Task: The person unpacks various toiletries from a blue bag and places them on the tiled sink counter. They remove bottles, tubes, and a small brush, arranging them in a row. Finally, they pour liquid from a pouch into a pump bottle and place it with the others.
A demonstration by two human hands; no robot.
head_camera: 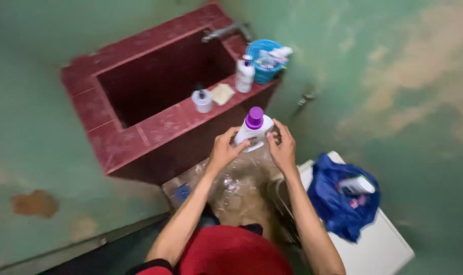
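While both hands meet at frame centre, the left hand (224,150) has a closed grip on the bottle (253,133), white with a purple cap, from 9 o'clock; the right hand (282,147) clasps it from 3 o'clock. Bottle tilts slightly, held above clear plastic (231,183). Red basin (140,127) at 11 o'clock; on its rim a second bottle (244,74), a small jar (203,100), a blue basket (264,61). Blue bag (338,203) at 4 o'clock on a white box (379,249).
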